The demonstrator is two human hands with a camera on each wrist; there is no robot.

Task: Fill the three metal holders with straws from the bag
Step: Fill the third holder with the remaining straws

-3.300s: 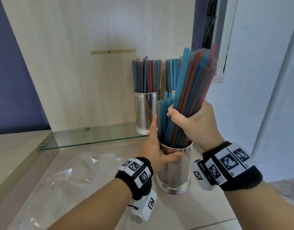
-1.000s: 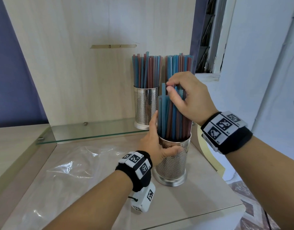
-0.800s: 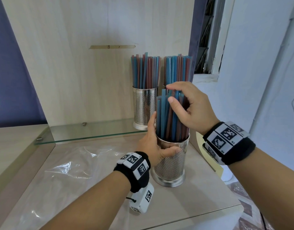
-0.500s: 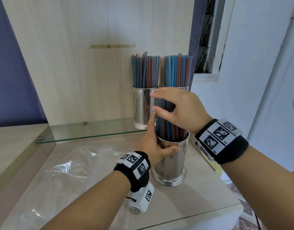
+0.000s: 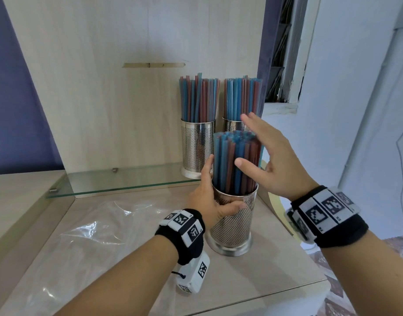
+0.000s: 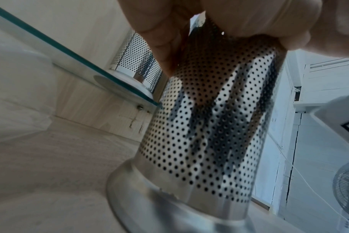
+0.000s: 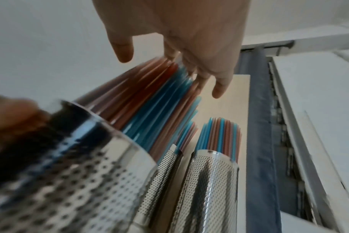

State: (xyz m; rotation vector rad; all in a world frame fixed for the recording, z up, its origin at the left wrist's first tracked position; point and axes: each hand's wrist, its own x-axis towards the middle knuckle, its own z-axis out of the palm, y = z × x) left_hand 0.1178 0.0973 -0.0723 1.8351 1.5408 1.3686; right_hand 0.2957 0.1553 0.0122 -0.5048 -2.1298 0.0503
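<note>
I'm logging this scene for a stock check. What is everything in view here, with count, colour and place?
Metal holders: three, perforated steel; two on the glass shelf, one on the counter in front.
Straws: blue and red bundles, one in each holder; front bundle.
Plastic bag: one, clear, lying flat on the counter.
Glass shelf: one, greenish edge.
Counter: one, light wood.
Left hand: grips the front holder's rim.
Right hand: fingers straight, beside the front bundle.
</note>
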